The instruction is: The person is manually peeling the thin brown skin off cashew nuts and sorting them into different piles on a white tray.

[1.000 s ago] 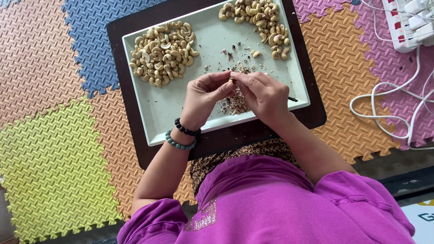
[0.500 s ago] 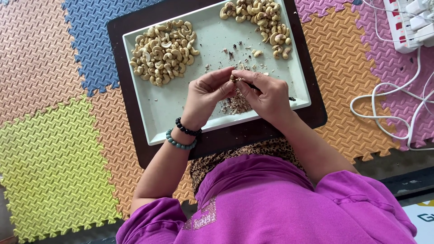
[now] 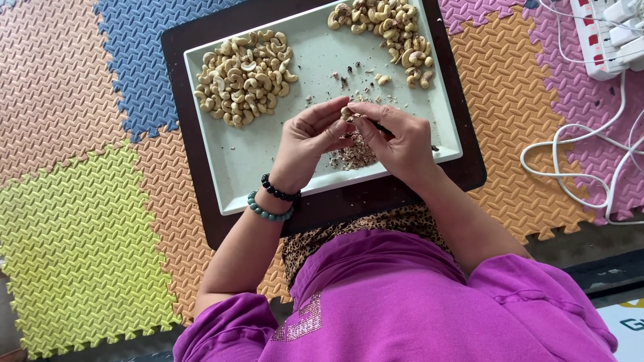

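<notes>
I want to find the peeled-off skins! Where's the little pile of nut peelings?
In the head view, the pile of peelings lies on the pale tray near its front edge, right under the left hand and right hand.

Two bare hands, left [image 3: 310,137] and right [image 3: 397,137], hold one pale cashew nut [image 3: 347,112]. One pale rectangular tray [image 3: 255,167] sits on one dark brown board [image 3: 335,208]. Two heaps of cashews: one left [image 3: 243,77], one top right [image 3: 386,30]. One pile of brown skin scraps [image 3: 355,153]. Two bead bracelets: black [image 3: 278,192], green [image 3: 267,211]. One white power strip [image 3: 607,33].

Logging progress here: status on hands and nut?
Left hand and right hand both pinching one cashew over pale tray. Peel scraps beneath. Nothing obstructing.
</notes>
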